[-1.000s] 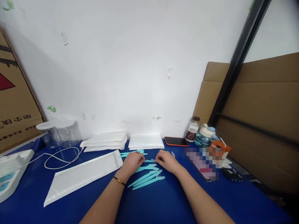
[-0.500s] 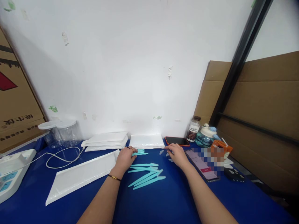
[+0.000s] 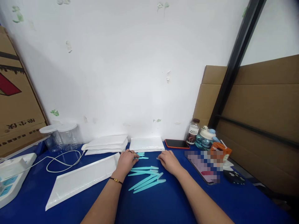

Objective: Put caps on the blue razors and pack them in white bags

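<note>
My left hand point(image 3: 127, 160), with a ring and a dark beaded bracelet, is closed over the handle ends of a small group of turquoise eyebrow razors point(image 3: 143, 158). Its fingers partly hide them. Opposite, my right hand point(image 3: 170, 161) is low over the blue table, fingertips pinched on a small translucent blade cap point(image 3: 157, 159). Whatever else lies under that palm is hidden. Nearer to me, several more turquoise razors point(image 3: 148, 182) lie fanned out between my forearms, handles pointing left.
Behind my hands lie a white padded envelope point(image 3: 147, 144) and a stack of envelopes point(image 3: 106, 144); a long one point(image 3: 81, 180) lies left. Two clear jars point(image 3: 68, 137), a cable and a power strip point(image 3: 17, 177) are further left. Phones point(image 3: 177, 143), bottles point(image 3: 193, 132) and an orange carton point(image 3: 219, 151) stand right.
My right hand has moved left and toward me, and now covers the spot where loose translucent caps lay. The left hand stays by the razors. The view has tilted slightly upward.
</note>
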The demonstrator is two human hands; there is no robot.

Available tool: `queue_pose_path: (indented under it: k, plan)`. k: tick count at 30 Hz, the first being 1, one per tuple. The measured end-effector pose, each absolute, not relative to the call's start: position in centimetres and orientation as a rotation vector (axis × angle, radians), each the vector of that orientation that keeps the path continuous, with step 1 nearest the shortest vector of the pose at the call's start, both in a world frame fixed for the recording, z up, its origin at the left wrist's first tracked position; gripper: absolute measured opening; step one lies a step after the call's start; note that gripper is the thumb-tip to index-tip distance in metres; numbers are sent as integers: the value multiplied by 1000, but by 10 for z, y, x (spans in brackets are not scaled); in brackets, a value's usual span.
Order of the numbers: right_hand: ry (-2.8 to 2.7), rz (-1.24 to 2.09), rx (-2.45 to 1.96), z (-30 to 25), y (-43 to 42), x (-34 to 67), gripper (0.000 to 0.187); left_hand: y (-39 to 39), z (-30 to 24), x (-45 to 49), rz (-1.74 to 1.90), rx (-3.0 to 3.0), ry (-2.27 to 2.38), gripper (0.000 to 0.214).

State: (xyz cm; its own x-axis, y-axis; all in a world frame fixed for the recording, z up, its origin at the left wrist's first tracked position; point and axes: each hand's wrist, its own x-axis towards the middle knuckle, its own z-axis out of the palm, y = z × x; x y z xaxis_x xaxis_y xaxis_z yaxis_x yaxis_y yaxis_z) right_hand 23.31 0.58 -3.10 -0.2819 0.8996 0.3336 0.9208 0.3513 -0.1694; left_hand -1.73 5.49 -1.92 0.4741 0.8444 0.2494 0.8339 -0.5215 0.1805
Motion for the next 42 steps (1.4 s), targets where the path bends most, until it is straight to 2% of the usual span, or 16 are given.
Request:
queue_pose_path:
  k: [7,15,25,31,36,42]
  plan:
    - [-2106,251,-1546,-32,2,229,20,47,-16,-8,459,2610,1391,9]
    - [-2071,449,-1511,-30,2,231,15,41,-14,5,402,2579,1411,9]
    - [-2113,423,-1429,-31,-1,216,14,38,-17,15,406,2598,1300,7]
    - [-2025,388,-1431,-27,3,241,18,46,-16,3,480,2554,1355,14]
    - [-1657,109,-1792,-30,10,291,18,61,-17,-28,514,2491,1671,22]
    - [-1747,75,-2068,-42,10,295,10,60,-18,-29,460,2551,1675,17]
